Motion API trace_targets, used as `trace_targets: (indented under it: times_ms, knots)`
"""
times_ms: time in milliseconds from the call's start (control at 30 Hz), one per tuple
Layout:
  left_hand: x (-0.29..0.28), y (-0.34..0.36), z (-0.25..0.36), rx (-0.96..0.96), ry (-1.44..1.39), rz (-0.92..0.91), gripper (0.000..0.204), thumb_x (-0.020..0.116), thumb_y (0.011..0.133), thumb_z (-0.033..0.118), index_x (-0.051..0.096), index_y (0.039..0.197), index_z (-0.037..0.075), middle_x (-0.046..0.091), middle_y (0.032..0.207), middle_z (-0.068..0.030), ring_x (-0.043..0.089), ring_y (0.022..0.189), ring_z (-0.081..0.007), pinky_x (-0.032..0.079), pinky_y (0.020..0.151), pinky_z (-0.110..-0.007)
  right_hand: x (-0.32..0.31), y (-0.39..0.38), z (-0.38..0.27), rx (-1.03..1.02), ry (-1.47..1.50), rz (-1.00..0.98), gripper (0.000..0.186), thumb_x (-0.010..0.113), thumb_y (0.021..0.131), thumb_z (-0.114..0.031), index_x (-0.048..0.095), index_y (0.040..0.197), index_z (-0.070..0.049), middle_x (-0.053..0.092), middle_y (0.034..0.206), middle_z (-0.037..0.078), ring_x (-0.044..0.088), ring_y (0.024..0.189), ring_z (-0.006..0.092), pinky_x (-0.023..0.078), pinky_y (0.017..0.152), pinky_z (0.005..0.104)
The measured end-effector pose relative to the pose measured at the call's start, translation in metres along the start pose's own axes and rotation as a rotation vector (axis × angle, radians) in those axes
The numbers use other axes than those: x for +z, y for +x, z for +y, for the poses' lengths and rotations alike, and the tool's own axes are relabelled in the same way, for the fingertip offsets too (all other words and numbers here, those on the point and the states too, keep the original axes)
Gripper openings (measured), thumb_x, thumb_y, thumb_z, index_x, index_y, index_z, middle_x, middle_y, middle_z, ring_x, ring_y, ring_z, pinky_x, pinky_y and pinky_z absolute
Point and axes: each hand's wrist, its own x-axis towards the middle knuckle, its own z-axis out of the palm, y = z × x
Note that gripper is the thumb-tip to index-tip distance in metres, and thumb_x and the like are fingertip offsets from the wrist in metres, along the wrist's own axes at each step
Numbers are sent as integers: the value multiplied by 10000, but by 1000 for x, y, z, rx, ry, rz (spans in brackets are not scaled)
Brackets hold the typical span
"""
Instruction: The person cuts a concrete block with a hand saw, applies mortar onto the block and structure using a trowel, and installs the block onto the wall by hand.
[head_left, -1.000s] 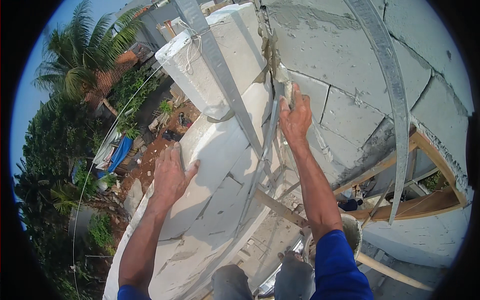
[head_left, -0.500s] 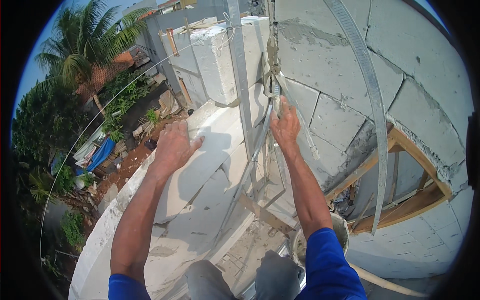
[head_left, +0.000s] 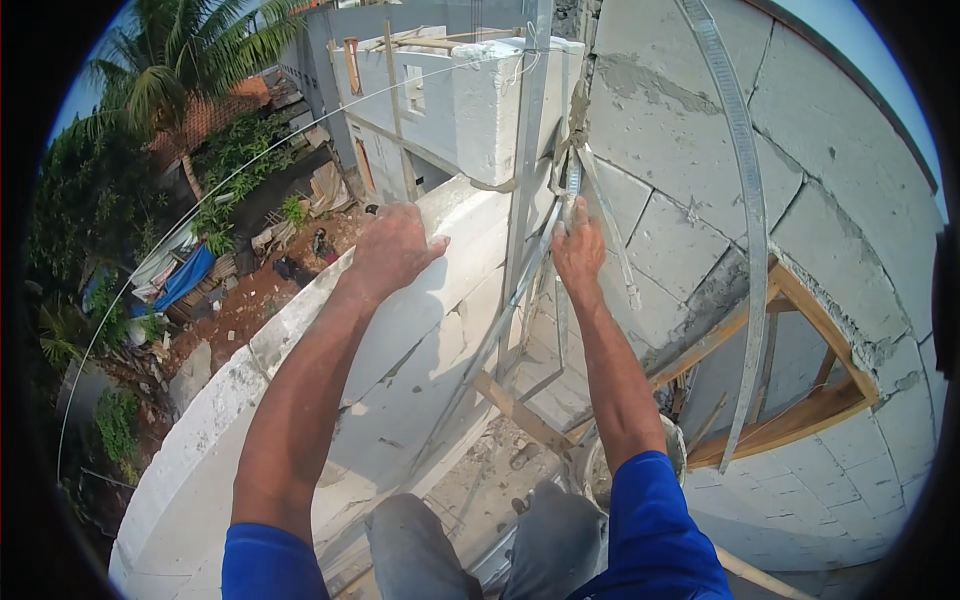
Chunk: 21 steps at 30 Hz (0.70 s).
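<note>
My left hand rests on the top of the white block wall, its thumb spread to the right and its fingertips partly hidden. At the inner corner, my right hand is closed around a narrow ribbed metal strip, which shows just above the fingers. Pale, mortar-smeared strips hang beside this hand from the same corner joint. Left of it stands a tall metal channel, with a slanting metal bar running down from the corner.
On the right, a long perforated metal strip hangs before the block wall and a wooden frame. A mortar-stained bucket stands below my right arm. Beyond the left wall the ground drops away. A thin line crosses the left side.
My view has shifted, so the corner and metal channel sit farther right. My left hand is slightly farther along the wall top; my right hand remains at the metal strip.
</note>
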Motion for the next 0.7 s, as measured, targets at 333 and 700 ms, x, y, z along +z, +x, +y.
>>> trace_targets:
  times_ms: [333, 700]
  knots:
    - [-5, 1, 4, -49, 35, -14, 598, 582, 866, 499, 588, 1096, -54, 637, 1040, -216, 597, 1048, -353, 434, 918, -490, -155, -166, 24, 270, 491, -37, 549, 637, 799, -127, 505, 1301, 53, 624, 1035, 140, 567, 857, 205, 474, 812, 319]
    - [-11, 37, 9, -101, -543, 28, 956, 816, 642, 417, 388, 1305, -123, 568, 1223, -269, 543, 1174, -366, 385, 1005, -494, -255, -285, 57, 427, 262, -52, 513, 623, 787, -126, 525, 1247, 79, 610, 1112, 189, 578, 1017, 258, 433, 939, 362]
